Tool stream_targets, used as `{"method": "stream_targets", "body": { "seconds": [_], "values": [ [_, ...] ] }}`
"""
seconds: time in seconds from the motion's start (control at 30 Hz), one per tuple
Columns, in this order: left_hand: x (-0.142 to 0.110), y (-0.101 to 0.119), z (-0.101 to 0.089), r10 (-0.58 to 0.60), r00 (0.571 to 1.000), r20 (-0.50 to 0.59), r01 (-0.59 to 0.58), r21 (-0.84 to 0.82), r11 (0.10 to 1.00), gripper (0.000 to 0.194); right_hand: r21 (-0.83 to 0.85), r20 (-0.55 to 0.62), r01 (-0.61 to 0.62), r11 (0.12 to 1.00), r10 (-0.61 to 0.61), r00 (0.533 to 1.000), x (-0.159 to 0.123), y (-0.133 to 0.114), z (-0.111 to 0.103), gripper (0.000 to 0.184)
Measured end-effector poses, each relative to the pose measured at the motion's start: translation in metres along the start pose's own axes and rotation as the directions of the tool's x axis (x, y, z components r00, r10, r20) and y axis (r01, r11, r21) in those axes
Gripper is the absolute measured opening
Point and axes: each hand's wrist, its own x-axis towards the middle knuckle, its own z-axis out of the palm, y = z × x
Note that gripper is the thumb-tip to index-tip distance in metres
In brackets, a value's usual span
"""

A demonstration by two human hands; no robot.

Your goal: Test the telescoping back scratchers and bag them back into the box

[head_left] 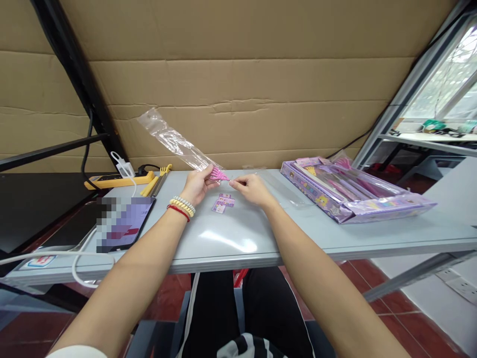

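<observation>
My left hand [199, 185] is closed round a long clear plastic sleeve [173, 141] and a pink hand-shaped pointer [218, 174] at its lower end. The sleeve slants up and away to the left. My right hand [251, 188] faces it, thumb and forefinger pinched at the pointer's narrow right end. What lies between those fingertips is too small to make out. Just below, several small purple printed cards [223, 203] lie on the grey table [231, 248].
A purple printed box [354, 191] at right holds several wrapped sticks. Clear film [286, 189] lies beside it. To the left are yellow hand-shaped pointers [158, 181], a yellow power strip [119, 180], a phone [128, 223] and a white cable [84, 253]. Cardboard [242, 84] stands behind.
</observation>
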Motion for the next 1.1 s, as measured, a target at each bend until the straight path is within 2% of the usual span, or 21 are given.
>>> {"method": "stream_targets", "body": {
  "seconds": [0.17, 0.27, 0.37, 0.5, 0.6, 0.73, 0.83, 0.9, 1.0, 1.03, 1.1],
  "values": [
    [-0.006, -0.007, 0.006, -0.046, 0.990, 0.134, 0.035, 0.079, 0.996, 0.017, 0.025, -0.046, -0.018, 1.000, 0.020, 0.999, 0.001, -0.001, 0.005, 0.038],
    [-0.008, -0.011, 0.009, -0.068, 0.983, 0.173, 0.050, 0.104, 0.993, 0.017, 0.088, -0.048, -0.051, 0.995, 0.055, 0.997, 0.002, -0.002, 0.007, 0.037],
    [-0.007, -0.009, 0.010, 0.006, 0.991, 0.137, -0.017, 0.082, 0.997, 0.018, 0.204, 0.052, -0.140, 0.969, 0.132, 0.990, 0.001, -0.002, 0.005, 0.041],
    [-0.002, 0.002, 0.005, 0.140, 0.990, 0.001, -0.140, -0.019, 0.990, 0.019, 0.291, 0.283, -0.327, 0.899, 0.246, 0.927, 0.001, -0.002, -0.003, 0.042],
    [-0.001, 0.007, 0.001, 0.163, 0.985, -0.054, -0.167, -0.059, 0.984, 0.020, 0.324, 0.298, -0.356, 0.876, 0.263, 0.918, 0.001, -0.003, -0.004, 0.038],
    [-0.005, 0.000, 0.007, 0.067, 0.997, 0.040, -0.067, 0.000, 0.998, 0.016, 0.391, 0.193, -0.283, 0.875, 0.223, 0.955, 0.001, -0.009, 0.004, 0.036],
    [-0.007, -0.006, 0.012, 0.001, 0.995, 0.096, -0.006, 0.043, 0.999, 0.015, 0.439, 0.169, -0.276, 0.855, 0.223, 0.960, 0.001, -0.010, 0.005, 0.037],
    [-0.005, -0.006, 0.011, 0.013, 0.998, 0.068, -0.015, 0.029, 0.999, 0.015, 0.547, 0.206, -0.287, 0.787, 0.206, 0.957, 0.000, -0.008, 0.001, 0.041],
    [0.000, -0.001, 0.003, 0.022, 1.000, 0.017, -0.021, -0.014, 1.000, 0.016, 0.720, 0.293, -0.265, 0.642, 0.065, 0.954, -0.001, -0.005, -0.009, 0.051],
    [0.002, 0.001, 0.000, 0.014, 1.000, 0.013, -0.013, -0.028, 1.000, 0.016, 0.747, 0.311, -0.260, 0.612, 0.023, 0.950, -0.001, -0.005, -0.011, 0.052],
    [0.003, 0.003, -0.004, -0.006, 1.000, 0.023, 0.007, -0.043, 0.999, 0.015, 0.756, 0.321, -0.252, 0.604, -0.006, 0.947, -0.002, -0.005, -0.012, 0.053]
  ]
}}
